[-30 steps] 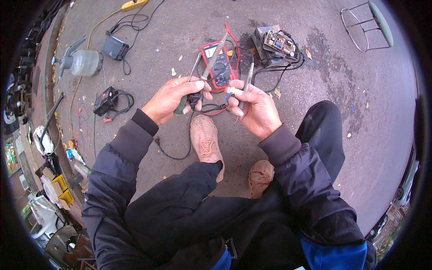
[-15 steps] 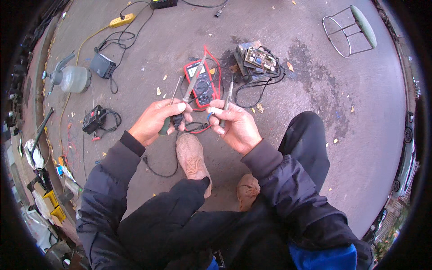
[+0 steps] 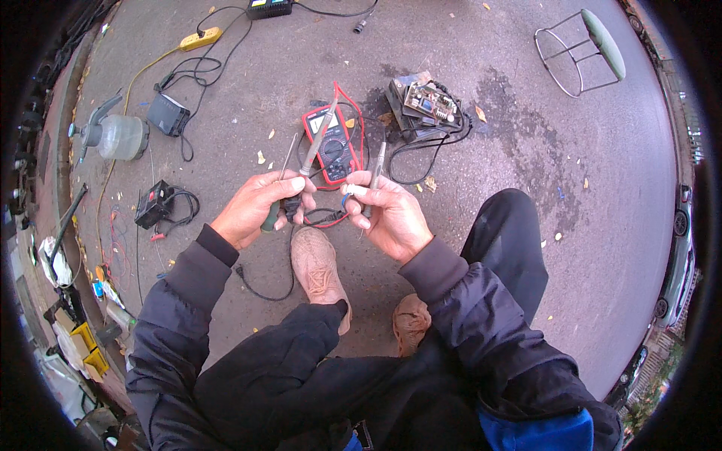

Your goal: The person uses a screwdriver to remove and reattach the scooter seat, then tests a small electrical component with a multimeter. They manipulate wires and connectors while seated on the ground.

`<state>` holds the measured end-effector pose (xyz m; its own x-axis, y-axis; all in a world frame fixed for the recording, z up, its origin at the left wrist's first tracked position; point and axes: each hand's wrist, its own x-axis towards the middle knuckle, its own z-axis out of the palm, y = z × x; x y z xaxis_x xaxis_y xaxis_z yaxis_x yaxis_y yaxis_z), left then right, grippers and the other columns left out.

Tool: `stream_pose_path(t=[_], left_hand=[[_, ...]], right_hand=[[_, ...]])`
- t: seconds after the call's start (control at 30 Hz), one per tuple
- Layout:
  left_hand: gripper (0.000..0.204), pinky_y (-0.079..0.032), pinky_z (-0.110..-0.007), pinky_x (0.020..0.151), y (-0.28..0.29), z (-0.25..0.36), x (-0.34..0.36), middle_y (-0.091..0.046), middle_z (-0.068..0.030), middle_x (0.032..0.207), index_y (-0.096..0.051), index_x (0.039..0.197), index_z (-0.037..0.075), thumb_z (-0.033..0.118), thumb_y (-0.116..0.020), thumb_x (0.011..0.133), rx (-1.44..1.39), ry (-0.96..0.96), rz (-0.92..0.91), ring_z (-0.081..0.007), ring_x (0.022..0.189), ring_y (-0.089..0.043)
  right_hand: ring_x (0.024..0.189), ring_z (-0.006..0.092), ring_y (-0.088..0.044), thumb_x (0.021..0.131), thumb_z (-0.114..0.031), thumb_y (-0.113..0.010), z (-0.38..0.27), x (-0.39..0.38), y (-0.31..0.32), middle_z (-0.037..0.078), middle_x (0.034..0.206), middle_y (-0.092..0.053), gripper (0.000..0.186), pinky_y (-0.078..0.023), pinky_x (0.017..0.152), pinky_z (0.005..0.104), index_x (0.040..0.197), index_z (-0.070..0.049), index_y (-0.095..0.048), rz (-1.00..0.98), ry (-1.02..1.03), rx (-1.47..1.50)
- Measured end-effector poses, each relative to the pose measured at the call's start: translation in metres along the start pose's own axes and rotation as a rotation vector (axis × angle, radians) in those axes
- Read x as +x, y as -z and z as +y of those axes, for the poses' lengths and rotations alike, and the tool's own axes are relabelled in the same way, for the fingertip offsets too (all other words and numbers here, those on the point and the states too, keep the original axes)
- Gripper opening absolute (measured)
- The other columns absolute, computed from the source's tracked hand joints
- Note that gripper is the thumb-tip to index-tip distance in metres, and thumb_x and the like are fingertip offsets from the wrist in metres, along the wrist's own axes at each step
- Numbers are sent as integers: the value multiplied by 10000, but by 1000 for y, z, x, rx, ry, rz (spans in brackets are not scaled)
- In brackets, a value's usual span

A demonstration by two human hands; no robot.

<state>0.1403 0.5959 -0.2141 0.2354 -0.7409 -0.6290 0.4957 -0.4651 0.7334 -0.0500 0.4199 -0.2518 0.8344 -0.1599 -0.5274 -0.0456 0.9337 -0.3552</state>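
Observation:
My left hand (image 3: pixel 267 204) is closed around two things. One is a green-handled screwdriver (image 3: pixel 289 156), its thin shaft pointing up and away; the other is a long grey rod-like tool (image 3: pixel 316 143) with a dark lower end. Between the thumb and fingers of my right hand (image 3: pixel 395 214) sits a slim grey pointed tool (image 3: pixel 378 163), tip upward. A bit of blue shows at those fingertips, too small to make out. Just beyond both hands a red-rimmed multimeter (image 3: pixel 329 154) lies on the ground, partly covered by the grey rod; red leads run around it.
An opened device with a bare circuit board (image 3: pixel 432 104) lies beyond my right hand. A green-topped stool (image 3: pixel 602 45) lies tipped at the far right. Leftward are a pressure sprayer (image 3: pixel 120 137), black boxes (image 3: pixel 154 204) with cords, and a yellow power strip (image 3: pixel 201 38). My shoes (image 3: pixel 316 267) are below.
Both hands keep their holds and stay close together. The whole scene has shifted slightly left in the picture as the view moved; nothing was let go or picked up.

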Motion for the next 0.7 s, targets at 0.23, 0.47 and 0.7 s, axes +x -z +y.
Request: stream_pose_path(t=[0.23,0.47,0.7], left_hand=[[328,-430,-230,547,0,0,0,-730,-55,975,-687,1174,30,325,-605,1055,7,1,5,-106,765,-674],[336,-428,-225,548,2,-1,-1,-735,-58,982,-685,1183,29,328,-597,1059,22,-11,-2,-105,776,-677],[330,-449,-220,533,3,-2,1,-724,-60,990,-664,1179,27,329,-600,1063,8,-11,-21,-119,769,-679]], right_hand=[[800,166,-623,1000,-10,-606,0,0,-1,104,1040,-706,198,-472,619,278,1193,13,-642,3,6,-2],[804,149,-631,1002,-20,-625,0,0,-3,86,1021,-711,185,-468,619,269,1185,-1,-651,2,11,-39],[801,133,-628,1016,-21,-619,0,-1,-3,97,1055,-711,169,-470,616,262,1178,7,-658,-35,8,-35]])
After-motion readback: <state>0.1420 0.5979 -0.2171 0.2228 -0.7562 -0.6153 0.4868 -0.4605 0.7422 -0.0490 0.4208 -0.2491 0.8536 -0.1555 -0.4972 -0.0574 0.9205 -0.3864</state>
